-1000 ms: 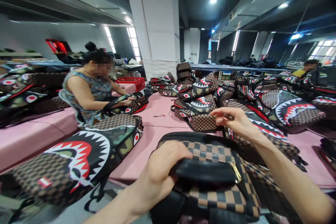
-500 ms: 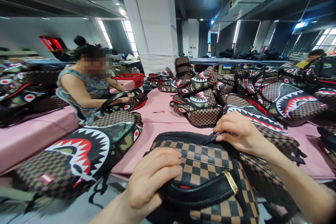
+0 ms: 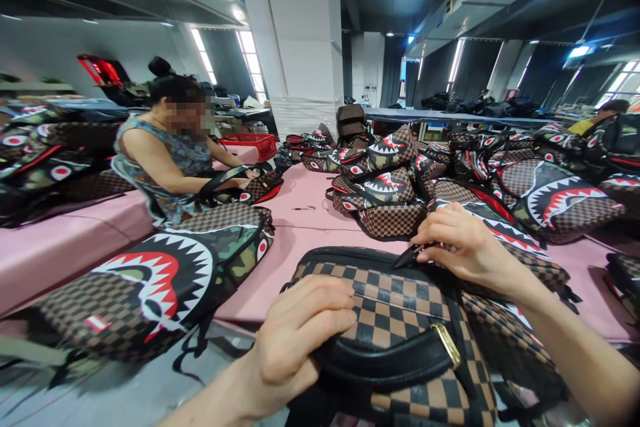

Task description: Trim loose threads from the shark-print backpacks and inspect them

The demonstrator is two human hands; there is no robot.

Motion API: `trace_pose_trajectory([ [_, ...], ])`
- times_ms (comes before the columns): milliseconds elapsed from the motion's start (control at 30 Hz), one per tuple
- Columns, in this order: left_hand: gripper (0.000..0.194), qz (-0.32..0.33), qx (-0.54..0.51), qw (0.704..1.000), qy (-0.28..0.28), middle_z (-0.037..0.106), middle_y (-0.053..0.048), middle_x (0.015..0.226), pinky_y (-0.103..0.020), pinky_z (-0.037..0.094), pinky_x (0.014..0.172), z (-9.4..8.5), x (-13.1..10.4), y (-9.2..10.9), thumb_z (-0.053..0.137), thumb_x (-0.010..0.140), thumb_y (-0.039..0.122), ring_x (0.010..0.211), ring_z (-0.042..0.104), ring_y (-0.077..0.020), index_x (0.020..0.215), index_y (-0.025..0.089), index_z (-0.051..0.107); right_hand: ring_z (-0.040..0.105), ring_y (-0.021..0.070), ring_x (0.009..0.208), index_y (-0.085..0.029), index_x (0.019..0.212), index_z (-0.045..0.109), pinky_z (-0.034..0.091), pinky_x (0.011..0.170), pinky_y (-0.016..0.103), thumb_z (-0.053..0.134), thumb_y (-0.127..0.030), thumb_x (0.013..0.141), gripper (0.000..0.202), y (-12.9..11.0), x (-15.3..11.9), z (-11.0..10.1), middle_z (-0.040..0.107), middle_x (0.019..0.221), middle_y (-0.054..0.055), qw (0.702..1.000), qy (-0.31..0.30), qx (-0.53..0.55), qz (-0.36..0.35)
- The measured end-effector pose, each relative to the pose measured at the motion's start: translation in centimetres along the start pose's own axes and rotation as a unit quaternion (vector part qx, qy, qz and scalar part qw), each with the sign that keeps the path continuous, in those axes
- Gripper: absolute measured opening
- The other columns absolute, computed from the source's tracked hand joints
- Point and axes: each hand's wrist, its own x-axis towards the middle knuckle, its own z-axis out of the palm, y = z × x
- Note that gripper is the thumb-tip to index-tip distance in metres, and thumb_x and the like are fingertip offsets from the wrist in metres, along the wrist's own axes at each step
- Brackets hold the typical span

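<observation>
A brown-and-black checkered backpack (image 3: 395, 300) lies in front of me, with a black carry handle (image 3: 390, 363) and a gold metal buckle (image 3: 447, 345) towards me. My left hand (image 3: 310, 327) grips the bag's left side near the handle, fingers curled over the checkered panel and thumb hidden below. Between the fingers of my right hand (image 3: 457, 243) are small black thread snips (image 3: 407, 257). Their pointed tip rests at the black trim along the bag's far edge; whether the blades touch a thread is too small to tell.
A shark-mouth backpack (image 3: 165, 280) lies to the left on the pink table (image 3: 300, 253). Several similar bags (image 3: 390, 190) are heaped ahead and to the right. Across the table, a seated person (image 3: 170, 147) handles another bag. A red crate (image 3: 250, 145) stands behind, near a white pillar (image 3: 300, 47).
The view has shifted slightly, so the scene sits a little further right. Both hands keep their places on the bag, and the snips stay at its far edge.
</observation>
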Motion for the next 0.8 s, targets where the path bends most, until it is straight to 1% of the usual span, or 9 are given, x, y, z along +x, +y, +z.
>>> trace_pose_trajectory([
  [100, 0.021, -0.003, 0.002, 1.0, 0.002, 0.067, -0.007, 0.082, -0.029, 0.054, 0.077, 0.0, 0.0, 0.0, 0.043, 0.081, 0.005, 0.087, 0.064, -0.017, 0.089, 0.015, 0.06, 0.055, 0.015, 0.075, -0.018, 0.081, 0.063, 0.03, 0.073, 0.031, 0.058, -0.027, 0.087, 0.012, -0.2, 0.2, 0.2, 0.066, 0.079, 0.002, 1.0, -0.012, -0.016, -0.008],
  [200, 0.021, -0.01, 0.001, 1.0, 0.0, 0.068, -0.008, 0.082, -0.029, 0.055, 0.077, 0.0, 0.0, 0.0, 0.042, 0.083, 0.006, 0.087, 0.064, -0.017, 0.089, 0.015, 0.059, 0.055, 0.015, 0.074, -0.018, 0.08, 0.062, 0.03, 0.074, 0.031, 0.057, -0.026, 0.087, 0.012, -0.2, 0.2, 0.1, 0.065, 0.077, 0.002, 1.0, -0.01, -0.014, -0.013],
  [300, 0.02, -0.009, -0.001, 1.0, 0.004, 0.068, -0.007, 0.08, -0.029, 0.055, 0.075, 0.0, 0.0, 0.0, 0.043, 0.082, 0.005, 0.085, 0.065, -0.0171, 0.089, 0.016, 0.059, 0.055, 0.0152, 0.074, -0.019, 0.081, 0.063, 0.032, 0.072, 0.03, 0.056, -0.028, 0.088, 0.013, 0.0, -0.1, -0.4, 0.065, 0.077, 0.003, 1.0, -0.002, 0.011, 0.001],
  [400, 0.019, -0.01, -0.001, 1.0, 0.009, 0.068, -0.007, 0.08, -0.029, 0.055, 0.075, 0.1, 0.0, 0.0, 0.045, 0.081, 0.006, 0.084, 0.065, -0.0176, 0.088, 0.016, 0.059, 0.055, 0.0158, 0.077, -0.019, 0.084, 0.064, 0.033, 0.072, 0.03, 0.055, -0.03, 0.088, 0.014, 0.0, -0.6, -0.8, 0.066, 0.08, 0.004, 1.0, -0.009, 0.008, 0.014],
  [567, 0.022, -0.023, -0.011, 1.0, 0.005, 0.068, -0.007, 0.083, -0.028, 0.054, 0.076, 0.3, -0.3, 0.2, 0.044, 0.079, 0.004, 0.086, 0.065, -0.0173, 0.09, 0.017, 0.059, 0.055, 0.0154, 0.075, -0.019, 0.081, 0.064, 0.033, 0.075, 0.032, 0.057, -0.027, 0.087, 0.012, -0.4, -0.6, -0.3, 0.065, 0.078, 0.003, 1.0, -0.009, -0.006, 0.014],
  [633, 0.022, -0.059, -0.025, 0.998, -0.006, 0.068, -0.007, 0.083, -0.028, 0.053, 0.075, 0.1, -0.1, -0.2, 0.046, 0.078, 0.006, 0.084, 0.065, -0.0171, 0.088, 0.018, 0.061, 0.055, 0.0157, 0.074, -0.019, 0.078, 0.063, 0.035, 0.074, 0.031, 0.058, -0.028, 0.086, 0.013, 0.0, -0.4, 0.0, 0.064, 0.076, 0.003, 0.999, 0.012, 0.029, 0.043],
  [700, 0.017, -0.141, -0.041, 0.989, -0.021, 0.068, -0.005, 0.084, -0.028, 0.052, 0.072, -0.1, 0.7, -1.4, 0.056, 0.075, 0.014, 0.08, 0.064, -0.0177, 0.091, 0.019, 0.061, 0.055, 0.016, 0.074, -0.019, 0.079, 0.063, 0.039, 0.071, 0.03, 0.059, -0.032, 0.084, 0.015, 1.0, -0.5, 0.2, 0.064, 0.077, 0.003, 0.985, 0.076, 0.096, 0.122],
  [733, 0.022, -0.195, -0.053, 0.979, -0.032, 0.068, -0.005, 0.084, -0.028, 0.052, 0.071, -0.2, 1.3, -2.2, 0.063, 0.071, 0.022, 0.079, 0.064, -0.0183, 0.093, 0.018, 0.062, 0.055, 0.0161, 0.074, -0.019, 0.081, 0.063, 0.04, 0.07, 0.029, 0.059, -0.035, 0.083, 0.017, 1.5, -0.9, 0.4, 0.063, 0.078, 0.003, 0.968, 0.124, 0.133, 0.172],
  [800, 0.035, -0.298, -0.092, 0.949, -0.055, 0.067, -0.003, 0.083, -0.027, 0.05, 0.067, -0.3, 2.8, -4.3, 0.07, 0.063, 0.036, 0.075, 0.061, -0.0186, 0.092, 0.016, 0.062, 0.055, 0.0158, 0.074, -0.019, 0.085, 0.063, 0.042, 0.068, 0.028, 0.059, -0.04, 0.081, 0.022, 2.1, -2.1, 0.9, 0.062, 0.079, 0.002, 0.921, 0.221, 0.188, 0.261],
])
